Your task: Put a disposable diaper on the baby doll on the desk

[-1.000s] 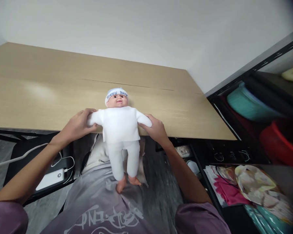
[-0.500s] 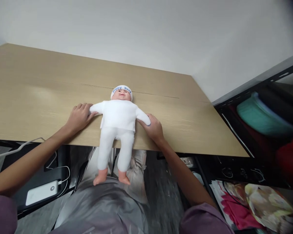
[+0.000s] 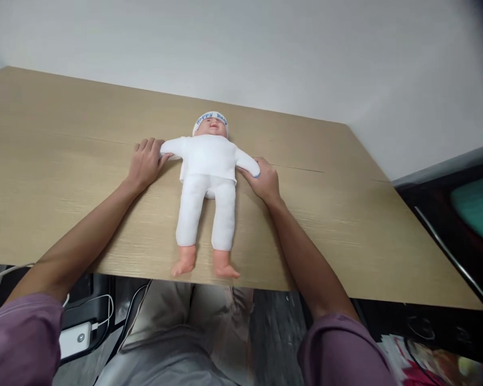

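Note:
A baby doll (image 3: 210, 161) in a white top and white trousers lies face up on the wooden table (image 3: 84, 214), its bare feet close to the front edge. Blue lettering runs across its white cap (image 3: 211, 116). My left hand (image 3: 145, 161) is closed round the end of the doll's sleeved arm on the left. On the other side, my right hand (image 3: 263, 179) grips the opposite arm near its end, thumb side under the sleeve. Both of the doll's arms are spread outward.
A white wall (image 3: 241, 53) rises behind the table. Below the front edge at left, a white power bank (image 3: 75, 340) with a cable rests on a black surface. Dark shelving at right holds a green item (image 3: 481, 206), with papers and fabric (image 3: 422, 364) lower down.
Both hands have moved the doll farther onto the table, away from me. Its legs hung over the front edge before and now lie on the tabletop.

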`<state>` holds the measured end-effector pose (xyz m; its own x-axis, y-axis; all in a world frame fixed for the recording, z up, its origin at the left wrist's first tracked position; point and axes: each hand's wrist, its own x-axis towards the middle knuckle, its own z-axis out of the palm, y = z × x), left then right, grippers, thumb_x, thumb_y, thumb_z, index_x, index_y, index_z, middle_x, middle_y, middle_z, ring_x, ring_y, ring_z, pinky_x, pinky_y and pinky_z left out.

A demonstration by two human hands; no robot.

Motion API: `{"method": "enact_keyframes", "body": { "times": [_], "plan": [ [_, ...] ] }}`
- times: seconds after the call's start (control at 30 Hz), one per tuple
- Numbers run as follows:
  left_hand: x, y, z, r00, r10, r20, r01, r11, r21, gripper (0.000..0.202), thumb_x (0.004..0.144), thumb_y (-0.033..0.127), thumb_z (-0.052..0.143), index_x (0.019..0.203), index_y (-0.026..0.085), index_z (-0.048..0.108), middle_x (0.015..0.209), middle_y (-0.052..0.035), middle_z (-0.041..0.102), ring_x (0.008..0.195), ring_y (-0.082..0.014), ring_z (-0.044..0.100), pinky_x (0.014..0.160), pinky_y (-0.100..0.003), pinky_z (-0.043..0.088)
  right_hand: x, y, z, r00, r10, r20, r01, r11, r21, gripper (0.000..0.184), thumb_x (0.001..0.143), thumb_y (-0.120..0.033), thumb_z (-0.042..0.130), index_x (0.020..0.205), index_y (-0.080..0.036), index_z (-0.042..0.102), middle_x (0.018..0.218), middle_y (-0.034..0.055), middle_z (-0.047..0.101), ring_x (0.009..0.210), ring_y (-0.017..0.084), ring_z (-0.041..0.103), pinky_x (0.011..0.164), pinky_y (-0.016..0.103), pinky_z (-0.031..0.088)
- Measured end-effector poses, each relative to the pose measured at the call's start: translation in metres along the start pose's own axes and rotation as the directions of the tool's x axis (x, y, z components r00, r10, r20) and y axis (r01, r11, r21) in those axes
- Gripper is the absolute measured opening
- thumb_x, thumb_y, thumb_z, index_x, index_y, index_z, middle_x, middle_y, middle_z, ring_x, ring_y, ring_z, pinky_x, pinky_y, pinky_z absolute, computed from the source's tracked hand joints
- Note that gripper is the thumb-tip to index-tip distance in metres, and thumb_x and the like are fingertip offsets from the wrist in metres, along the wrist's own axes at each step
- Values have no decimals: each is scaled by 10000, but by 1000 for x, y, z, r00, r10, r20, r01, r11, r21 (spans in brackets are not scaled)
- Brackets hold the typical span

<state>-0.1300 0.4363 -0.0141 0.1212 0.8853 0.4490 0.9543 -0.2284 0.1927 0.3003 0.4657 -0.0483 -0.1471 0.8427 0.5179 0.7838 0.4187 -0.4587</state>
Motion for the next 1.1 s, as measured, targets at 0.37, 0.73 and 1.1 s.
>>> {"method": "enact_keyframes", "body": {
  "times": [0.37, 0.73, 1.1],
  "plan": [
    [75, -31, 31, 1000, -15, 22, 15, 1000, -20, 647, 1170, 705, 415, 1516, 199, 623, 1482, -217, 691, 1463, -432, 579, 1252, -574, 396, 70, 48, 29, 995, -95, 34, 97, 994, -55, 797, 1013, -933, 593, 1325, -217, 748, 1275, 175, 817, 1146, 382, 725, 1075, 556, 581],
    [64, -43, 34, 997, -78, -17, 76, 989, -124, 840, 1059, 854, 567, 1528, 160, 627, 1525, -248, 679, 1460, -462, 565, 1271, -559, 386, 51, 32, 25, 999, -4, -41, -8, 956, -293, 828, 1098, -772, 571, 1664, -169, 526, 1576, 242, 626, 1427, 413, 538, 1207, 599, 458],
    [37, -41, 25, 980, -193, -41, 182, 964, -196, 897, 1003, 858, 651, 1572, 167, 582, 1598, -281, 601, 1521, -520, 476, 1293, -685, 349, 33, 15, 20, 983, 173, -63, -184, 937, -298, 566, 1092, -435, 619, 1589, -164, 618, 1542, 245, 600, 1403, 394, 513, 1207, 581, 456]
  ]
}}
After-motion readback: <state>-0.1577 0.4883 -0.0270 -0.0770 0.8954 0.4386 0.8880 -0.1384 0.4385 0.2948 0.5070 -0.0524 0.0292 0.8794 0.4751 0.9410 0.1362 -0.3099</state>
